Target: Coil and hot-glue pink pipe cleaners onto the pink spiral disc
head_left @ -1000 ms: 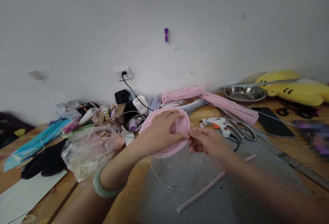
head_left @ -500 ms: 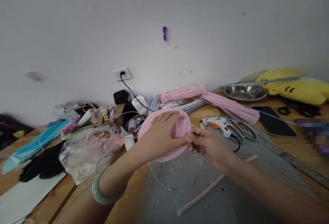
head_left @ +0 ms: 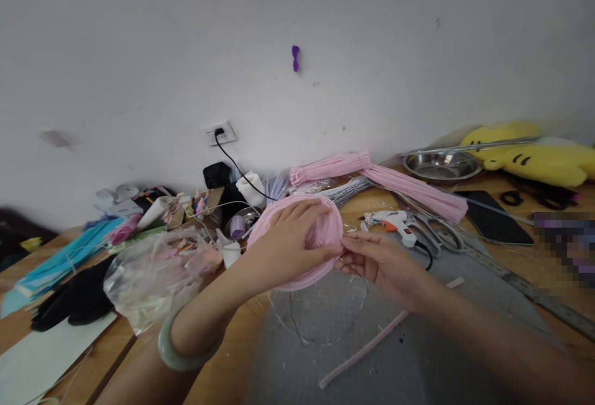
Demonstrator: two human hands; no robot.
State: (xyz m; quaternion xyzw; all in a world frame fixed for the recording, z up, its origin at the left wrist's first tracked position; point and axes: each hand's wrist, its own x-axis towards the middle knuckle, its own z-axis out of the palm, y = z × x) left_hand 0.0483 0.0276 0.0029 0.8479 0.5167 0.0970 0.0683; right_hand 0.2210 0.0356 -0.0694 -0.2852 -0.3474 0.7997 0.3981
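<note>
A round, hollow pink piece (head_left: 331, 222), seemingly coiled from fuzzy pipe cleaners, is held up above the grey mat. My left hand (head_left: 283, 244) lies across its hollow, its thumb along the near right rim and its fingers curled over the inside. At the right edge my right hand (head_left: 379, 262) pinches the rim between thumb and fingertips; whatever small end sits there is hidden. Beneath the piece, thin wires (head_left: 297, 324) trail over the mat. A single pink pipe cleaner (head_left: 367, 350) lies on the mat, partly covered by my right forearm.
Behind my right hand are a white glue gun (head_left: 395, 225), grey scissors (head_left: 430, 234) and a steel ruler (head_left: 515, 281). Bundled pink pipe cleaners (head_left: 413, 191) lie by the wall, near a metal bowl (head_left: 441, 166) and phone (head_left: 497, 218). A plastic bag (head_left: 153, 281) sits left.
My right hand's fingers have straightened and spread somewhat at the rim. The left hand keeps its hold, and the whole view has shifted slightly.
</note>
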